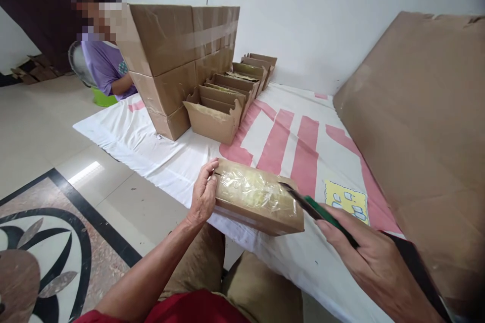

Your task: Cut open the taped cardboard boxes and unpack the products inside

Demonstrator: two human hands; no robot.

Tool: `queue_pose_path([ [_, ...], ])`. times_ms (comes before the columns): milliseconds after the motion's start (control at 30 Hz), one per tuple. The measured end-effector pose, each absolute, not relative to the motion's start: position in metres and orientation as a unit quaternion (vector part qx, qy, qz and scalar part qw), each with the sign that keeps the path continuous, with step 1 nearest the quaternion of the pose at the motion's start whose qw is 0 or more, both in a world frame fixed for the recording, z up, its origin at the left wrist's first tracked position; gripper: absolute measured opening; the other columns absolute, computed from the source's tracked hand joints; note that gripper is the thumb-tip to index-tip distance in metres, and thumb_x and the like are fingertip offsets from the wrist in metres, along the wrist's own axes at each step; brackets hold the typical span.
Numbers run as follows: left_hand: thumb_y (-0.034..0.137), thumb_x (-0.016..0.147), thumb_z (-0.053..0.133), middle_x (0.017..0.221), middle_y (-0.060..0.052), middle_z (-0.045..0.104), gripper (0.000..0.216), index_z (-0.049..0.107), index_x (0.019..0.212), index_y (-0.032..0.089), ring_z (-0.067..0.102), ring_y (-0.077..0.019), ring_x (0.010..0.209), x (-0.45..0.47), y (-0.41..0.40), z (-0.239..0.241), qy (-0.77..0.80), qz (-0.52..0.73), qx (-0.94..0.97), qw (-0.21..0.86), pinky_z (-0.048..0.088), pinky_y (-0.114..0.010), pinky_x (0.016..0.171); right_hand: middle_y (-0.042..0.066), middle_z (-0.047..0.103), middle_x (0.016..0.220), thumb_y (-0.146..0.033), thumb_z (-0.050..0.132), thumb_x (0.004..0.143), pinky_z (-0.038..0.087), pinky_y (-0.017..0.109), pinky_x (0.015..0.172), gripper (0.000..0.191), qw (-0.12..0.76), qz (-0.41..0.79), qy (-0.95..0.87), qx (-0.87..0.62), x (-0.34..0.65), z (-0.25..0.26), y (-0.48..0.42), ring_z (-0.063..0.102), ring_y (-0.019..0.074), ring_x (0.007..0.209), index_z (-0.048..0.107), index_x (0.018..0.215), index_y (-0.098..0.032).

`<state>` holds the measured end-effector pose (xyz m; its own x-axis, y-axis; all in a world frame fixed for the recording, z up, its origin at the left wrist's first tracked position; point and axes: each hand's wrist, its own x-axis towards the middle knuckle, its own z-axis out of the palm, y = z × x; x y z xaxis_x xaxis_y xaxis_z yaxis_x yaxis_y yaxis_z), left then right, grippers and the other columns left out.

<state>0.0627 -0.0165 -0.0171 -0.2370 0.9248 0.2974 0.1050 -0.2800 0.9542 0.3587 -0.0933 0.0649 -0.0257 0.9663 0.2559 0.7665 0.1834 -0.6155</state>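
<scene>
A small cardboard box (257, 202) with a clear plastic window on top lies in front of me on a white and red printed sheet (288, 141). My left hand (202, 197) grips its left end, fingers wrapped over the edge. My right hand (373, 262) is closed round a green-handled knife (314, 209), whose blade tip touches the box's right top edge.
A row of open small cartons (227, 101) runs back toward the wall beside a stack of large taped cardboard boxes (178, 60). A big flat cardboard sheet (424, 126) leans at the right. Another person in a purple shirt (106, 68) sits behind the stack. Tiled floor lies to the left.
</scene>
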Motion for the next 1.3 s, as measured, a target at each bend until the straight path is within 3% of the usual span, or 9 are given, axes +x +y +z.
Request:
queue_pose_path([
  [167,0.026,0.096,0.048,0.145,-0.010,0.063,0.038,0.068,0.127,0.019,0.052,-0.0253,0.143,0.065,-0.016,-0.021,0.485,0.618,0.520,0.336,0.036,-0.045,0.126,0.003,0.079,0.116,-0.045,0.048,0.101,0.060,0.041,0.078,0.036,0.209,0.111,-0.850,-0.471,0.294,0.096,-0.031,0.075,0.0279,0.098,0.073,0.124,-0.033],
  [300,0.024,0.095,0.048,0.146,-0.011,0.063,0.037,0.068,0.126,0.018,0.052,-0.0255,0.143,0.066,-0.016,-0.022,0.476,0.625,0.512,0.347,0.036,-0.046,0.126,0.003,0.081,0.099,-0.038,0.047,0.101,0.053,0.034,0.061,0.032,0.112,0.050,-0.892,-0.434,0.273,0.097,-0.004,0.074,0.0237,0.079,0.075,0.113,-0.029],
  [400,0.024,0.095,0.047,0.146,-0.011,0.063,0.038,0.068,0.126,0.017,0.052,-0.0249,0.143,0.066,-0.016,-0.022,0.480,0.622,0.507,0.353,0.036,-0.045,0.126,0.003,0.079,0.090,-0.036,0.049,0.100,0.048,0.032,0.058,0.028,0.081,0.033,-0.902,-0.423,0.271,0.100,0.003,0.071,0.0217,0.073,0.074,0.107,-0.028],
  [633,0.025,0.097,0.046,0.147,-0.011,0.062,0.038,0.068,0.127,0.018,0.053,-0.0243,0.142,0.065,-0.016,-0.022,0.478,0.623,0.510,0.351,0.037,-0.043,0.125,0.003,0.080,0.096,-0.033,0.049,0.100,0.045,0.032,0.058,0.026,0.054,0.029,-0.904,-0.424,0.272,0.099,0.001,0.072,0.0224,0.077,0.074,0.106,-0.028],
  [800,0.025,0.096,0.047,0.146,-0.013,0.062,0.034,0.076,0.110,0.016,0.054,-0.0267,0.141,0.062,-0.016,-0.021,0.486,0.607,0.528,0.341,0.040,-0.046,0.122,0.006,0.078,0.084,-0.030,0.052,0.099,0.036,0.032,0.051,0.023,-0.093,0.023,-0.889,-0.448,0.254,0.121,0.005,0.070,0.0228,0.067,0.074,0.104,-0.023],
  [967,0.026,0.093,0.051,0.145,-0.013,0.064,0.034,0.079,0.111,0.017,0.055,-0.0286,0.141,0.062,-0.017,-0.021,0.510,0.598,0.514,0.344,0.039,-0.047,0.123,0.011,0.076,0.084,-0.020,0.052,0.099,0.027,0.031,0.051,0.022,-0.243,0.028,-0.862,-0.444,0.237,0.158,0.009,0.070,0.0243,0.071,0.074,0.098,-0.015],
  [1100,0.028,0.091,0.052,0.142,-0.012,0.067,0.035,0.080,0.109,0.017,0.056,-0.0281,0.140,0.063,-0.017,-0.020,0.521,0.596,0.506,0.342,0.038,-0.046,0.124,0.013,0.076,0.085,-0.018,0.053,0.098,0.026,0.031,0.053,0.022,-0.261,0.046,-0.862,-0.432,0.238,0.169,0.011,0.068,0.0235,0.073,0.074,0.095,-0.014],
  [1300,0.028,0.086,0.053,0.140,-0.011,0.069,0.037,0.081,0.106,0.016,0.057,-0.0288,0.139,0.063,-0.017,-0.018,0.540,0.590,0.498,0.334,0.039,-0.046,0.124,0.007,0.066,0.070,-0.017,0.055,0.094,0.025,0.031,0.054,0.020,-0.234,0.081,-0.867,-0.432,0.270,0.164,0.009,0.055,0.0171,0.059,0.070,0.082,-0.016],
])
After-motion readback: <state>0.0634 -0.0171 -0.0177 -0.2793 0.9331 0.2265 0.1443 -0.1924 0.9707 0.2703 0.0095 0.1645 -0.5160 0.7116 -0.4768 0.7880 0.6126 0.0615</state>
